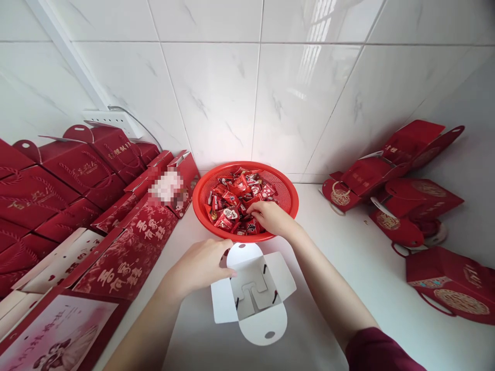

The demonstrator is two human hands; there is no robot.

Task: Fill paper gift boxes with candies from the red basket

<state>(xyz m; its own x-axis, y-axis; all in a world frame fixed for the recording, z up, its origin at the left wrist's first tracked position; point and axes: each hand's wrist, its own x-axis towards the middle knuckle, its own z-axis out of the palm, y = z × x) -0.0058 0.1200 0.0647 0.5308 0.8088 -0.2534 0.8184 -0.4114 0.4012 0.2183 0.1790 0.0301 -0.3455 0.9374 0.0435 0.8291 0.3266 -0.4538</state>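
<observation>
Head view: the right hand is lowered over the near right rim of a red basket, its fingertips bent in among the wrapped sweets. Whether a sweet is pinched there cannot be told, as the finger ends are partly buried. From the knuckles, the sweets are spread mostly toward 10 o'clock, so the right hand is clearly the nearer one to them.

From that same hand, the mouth of the white-lined box is found at about 7 o'clock, just beside the basket's near edge. The box is stood open, its two rounded flaps turned out at about 12 and 5 o'clock, and its flap-to-flap line is tilted slightly off the line running straight away from the body. Nothing is seen lying inside.

At the box's 10 o'clock corner, the left hand is placed, with thumb and fingers closed on the cardboard edge. The left forearm is brought in from 7 o'clock, the right from 5 o'clock, where a dark red sleeve is seen.

Farther out on the white surface, red cartons are stacked toward 9 and 10 o'clock, and more red gift boxes are set toward 3 o'clock.
</observation>
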